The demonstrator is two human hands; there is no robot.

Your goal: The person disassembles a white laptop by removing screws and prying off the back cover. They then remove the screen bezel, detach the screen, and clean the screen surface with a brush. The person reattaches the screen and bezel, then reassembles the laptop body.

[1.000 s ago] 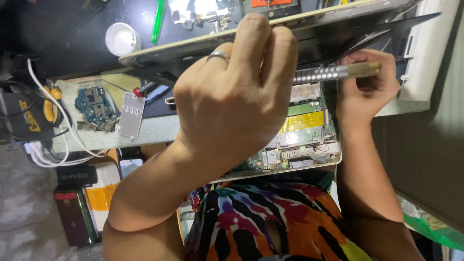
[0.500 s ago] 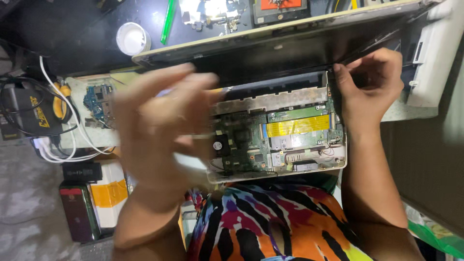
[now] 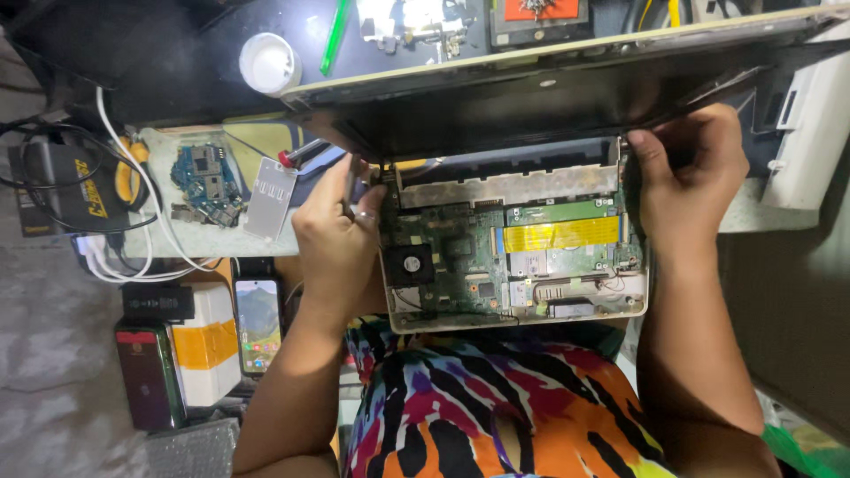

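An opened laptop lies in front of me, its base [image 3: 531,320] showing a green motherboard [image 3: 460,257] with a small fan [image 3: 412,264] and a yellow tape strip [image 3: 558,235]. The dark lid [image 3: 549,102] is tilted up behind it. My left hand [image 3: 341,243] rests at the base's left edge by the left hinge, with a ring on one finger. Its fingers are pinched on a slim dark tool [image 3: 352,181]. My right hand [image 3: 695,173] grips the laptop's right rear corner where lid and base meet.
Left of the laptop are a blue circuit board [image 3: 205,181], a metal plate [image 3: 270,188], a red-tipped screwdriver [image 3: 299,156] and a black charger with cables [image 3: 66,186]. A lit phone [image 3: 258,323] and a white box [image 3: 205,341] lie lower left. A white round tub [image 3: 268,64] stands behind.
My left hand dropped from close to the camera down to the laptop's left hinge. My right hand let go of the metal tool and took hold of the right corner.
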